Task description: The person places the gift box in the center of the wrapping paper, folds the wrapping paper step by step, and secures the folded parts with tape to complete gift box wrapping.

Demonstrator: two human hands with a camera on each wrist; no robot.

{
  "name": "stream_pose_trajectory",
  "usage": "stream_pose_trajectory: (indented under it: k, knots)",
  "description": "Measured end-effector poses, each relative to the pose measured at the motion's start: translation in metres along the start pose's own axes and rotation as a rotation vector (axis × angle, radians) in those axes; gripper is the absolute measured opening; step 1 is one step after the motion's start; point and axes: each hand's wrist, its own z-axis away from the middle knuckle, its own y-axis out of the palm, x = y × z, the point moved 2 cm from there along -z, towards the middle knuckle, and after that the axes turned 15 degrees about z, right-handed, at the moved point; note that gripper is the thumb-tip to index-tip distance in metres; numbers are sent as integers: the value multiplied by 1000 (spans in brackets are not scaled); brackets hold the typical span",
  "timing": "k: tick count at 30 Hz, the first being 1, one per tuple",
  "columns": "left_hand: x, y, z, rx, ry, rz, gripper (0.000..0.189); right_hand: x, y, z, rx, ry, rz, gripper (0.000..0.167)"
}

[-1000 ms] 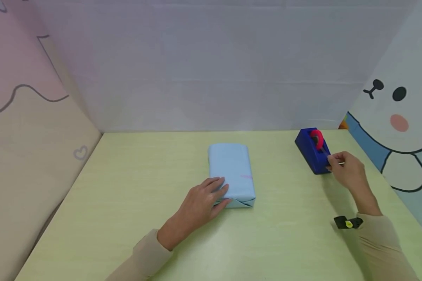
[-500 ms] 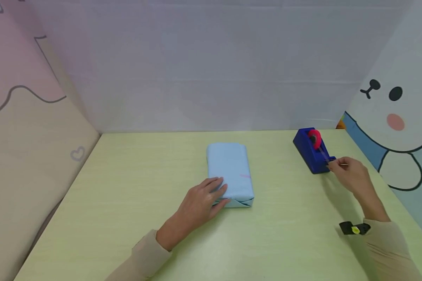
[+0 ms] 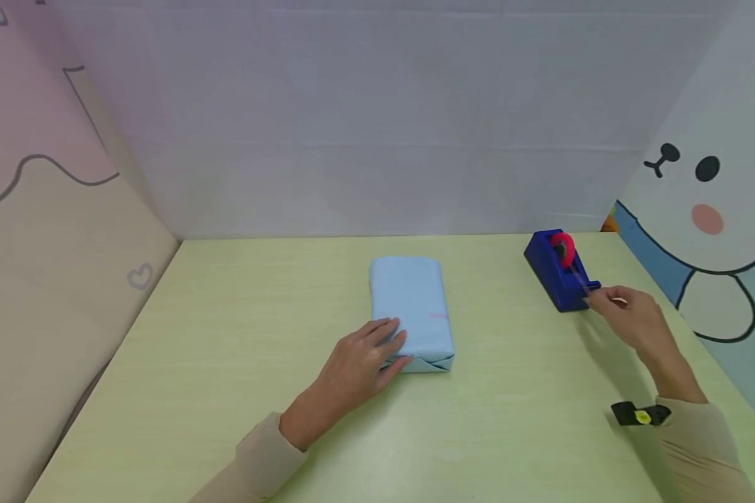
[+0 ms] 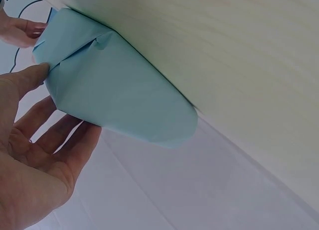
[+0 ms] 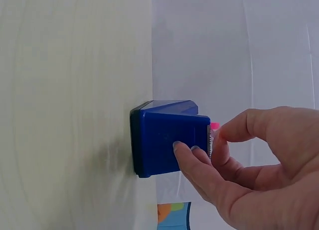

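Note:
A parcel wrapped in light blue paper point(image 3: 412, 300) lies on the table, its near end folded over. My left hand point(image 3: 355, 367) rests on its near left corner, fingers spread over the top and thumb at the folded end; the left wrist view shows that thumb point(image 4: 32, 78) against the folds. To the right stands a blue tape dispenser point(image 3: 554, 276) with a red-cored roll point(image 3: 563, 249). Between thumb and index finger, my right hand point(image 3: 632, 318) pinches the clear tape point(image 3: 580, 279) at the toothed cutter point(image 5: 209, 142). Other right fingers touch the dispenser's front point(image 5: 164, 143).
The pale wooden table point(image 3: 258, 314) ends at a whitish back sheet point(image 3: 352, 126). Printed panels stand at both sides, the right one point(image 3: 730, 230) with a cartoon animal. A black strap with a yellow spot point(image 3: 642, 416) sits by the right cuff.
My right hand has drawn slightly down and toward me from the dispenser, a stretch of tape running to its fingers. The left hand and the parcel have stayed put.

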Motion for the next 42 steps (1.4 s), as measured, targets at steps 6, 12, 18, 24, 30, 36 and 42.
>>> stream_pose_trajectory:
  k: [6, 12, 18, 24, 30, 36, 42]
  knots:
    - [0, 2, -1, -3, 10, 0, 36, -6, 4, -4, 79, 7, -126, 69]
    - [-1, 1, -3, 7, 13, -5, 35, -12, 8, -8, 151, 5, -264, 76]
    - [-2, 0, -3, 24, 5, -14, 34, -15, 13, -10, 154, -36, -357, 71]
    - [-1, 1, -2, 12, 12, -8, 34, -14, 22, -16, 99, -19, -341, 64]
    - [-1, 1, -2, 8, 11, -12, 36, -11, 25, -18, 54, -20, -363, 57]
    - [-1, 1, -2, 3, 13, -9, 35, -8, 20, -14, 103, -24, -285, 64]
    - [-1, 1, 0, 9, 8, -19, 36, -4, 19, -13, 80, 0, -220, 62]
